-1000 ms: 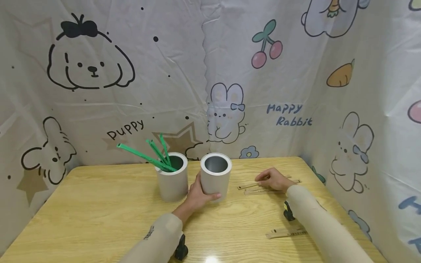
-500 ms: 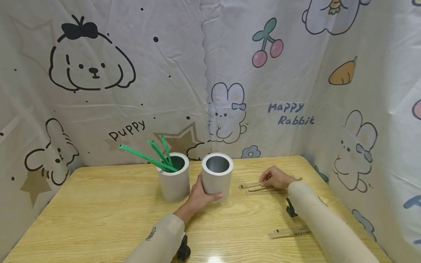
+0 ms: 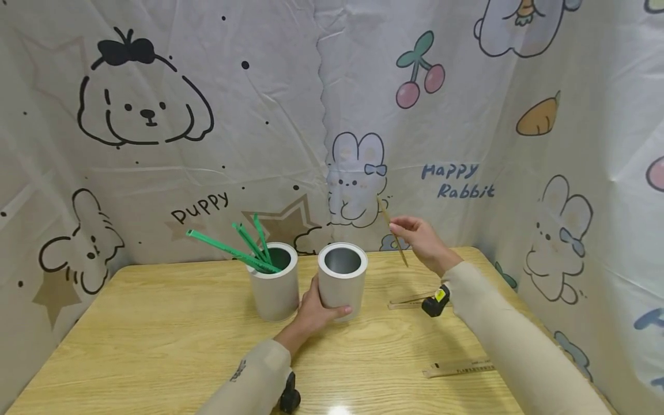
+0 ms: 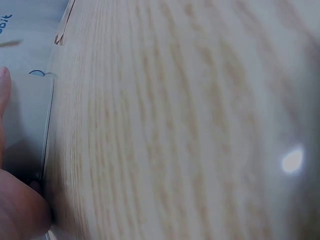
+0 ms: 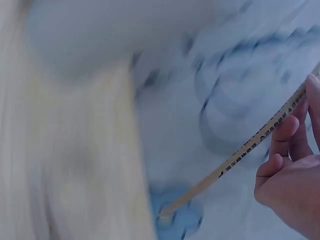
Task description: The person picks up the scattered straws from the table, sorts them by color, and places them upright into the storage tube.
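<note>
My left hand [image 3: 313, 311] grips the right-hand white cylindrical holder [image 3: 349, 291], thumb across its front. The holder stands upright on the table, grey inside. In the left wrist view, part of that hand [image 4: 22, 205] shows against the holder's side [image 4: 30, 120]. My right hand [image 3: 422, 241] pinches a tan straw [image 3: 402, 252] in the air, right of the holder and above the table. The right wrist view shows dark printing along this straw [image 5: 235, 161]. Just left of the held holder is a second white holder [image 3: 272, 297] with several green straws [image 3: 218, 244] leaning out.
More tan straws [image 3: 407, 304] lie below my right forearm, partly hidden by the black wrist camera [image 3: 434, 302]. Another printed tan straw [image 3: 459, 369] lies nearer the front of the wooden table [image 3: 155, 334]. A patterned curtain [image 3: 280, 144] hangs behind the table and along its sides.
My right hand has picked a tan straw up off the table and raised it, moving slightly left and tilting it steeply. The left hand and both holders stay put.
</note>
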The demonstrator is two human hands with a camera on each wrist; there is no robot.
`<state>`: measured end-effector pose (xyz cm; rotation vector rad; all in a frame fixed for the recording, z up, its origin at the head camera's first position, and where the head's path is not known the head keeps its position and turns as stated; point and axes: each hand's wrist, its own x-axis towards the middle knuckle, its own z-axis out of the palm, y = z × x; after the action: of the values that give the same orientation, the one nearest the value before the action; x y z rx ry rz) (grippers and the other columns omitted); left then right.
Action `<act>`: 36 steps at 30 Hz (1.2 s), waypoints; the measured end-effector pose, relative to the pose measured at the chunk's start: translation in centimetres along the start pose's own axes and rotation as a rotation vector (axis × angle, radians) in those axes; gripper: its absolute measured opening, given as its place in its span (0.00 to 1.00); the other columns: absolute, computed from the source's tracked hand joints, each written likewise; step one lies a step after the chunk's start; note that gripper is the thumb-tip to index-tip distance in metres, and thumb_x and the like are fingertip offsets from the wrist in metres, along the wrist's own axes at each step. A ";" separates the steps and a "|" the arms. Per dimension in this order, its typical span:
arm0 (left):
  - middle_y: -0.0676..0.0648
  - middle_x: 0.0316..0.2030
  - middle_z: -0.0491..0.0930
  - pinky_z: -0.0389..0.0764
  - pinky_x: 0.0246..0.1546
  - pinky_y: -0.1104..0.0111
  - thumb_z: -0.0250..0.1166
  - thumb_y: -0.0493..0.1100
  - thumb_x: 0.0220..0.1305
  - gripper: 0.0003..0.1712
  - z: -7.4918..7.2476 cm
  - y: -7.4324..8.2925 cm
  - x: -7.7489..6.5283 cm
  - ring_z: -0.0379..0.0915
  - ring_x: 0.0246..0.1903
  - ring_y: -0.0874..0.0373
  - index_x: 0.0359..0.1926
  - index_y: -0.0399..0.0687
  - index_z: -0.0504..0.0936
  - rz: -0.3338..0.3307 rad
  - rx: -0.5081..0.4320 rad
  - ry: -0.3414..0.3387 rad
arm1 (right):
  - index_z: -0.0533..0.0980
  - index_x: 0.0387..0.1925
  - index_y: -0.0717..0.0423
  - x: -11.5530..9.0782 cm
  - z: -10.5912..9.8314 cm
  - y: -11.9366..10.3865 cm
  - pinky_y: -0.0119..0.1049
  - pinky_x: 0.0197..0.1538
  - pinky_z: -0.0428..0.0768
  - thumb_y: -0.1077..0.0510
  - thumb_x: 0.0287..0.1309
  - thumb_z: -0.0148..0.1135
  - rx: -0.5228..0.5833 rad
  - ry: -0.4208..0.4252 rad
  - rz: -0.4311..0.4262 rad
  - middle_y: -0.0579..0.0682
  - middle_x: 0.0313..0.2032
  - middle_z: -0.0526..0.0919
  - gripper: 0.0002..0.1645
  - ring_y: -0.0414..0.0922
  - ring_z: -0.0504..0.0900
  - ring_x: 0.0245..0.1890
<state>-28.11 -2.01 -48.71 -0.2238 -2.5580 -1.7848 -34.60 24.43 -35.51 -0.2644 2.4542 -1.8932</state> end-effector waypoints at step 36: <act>0.38 0.69 0.70 0.57 0.70 0.38 0.83 0.50 0.46 0.65 0.1 0.2 -0.3 0.65 0.69 0.39 0.78 0.47 0.53 -0.019 0.047 0.009 | 0.79 0.56 0.62 -2.5 2.8 -0.6 0.43 0.58 0.79 0.52 0.72 0.59 -0.294 -0.206 -0.091 0.61 0.54 0.83 0.20 0.49 0.81 0.51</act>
<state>-27.80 -1.91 -48.62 -0.1909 -2.6008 -1.7259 -31.75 21.98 -35.91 -0.5582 2.6062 -1.4412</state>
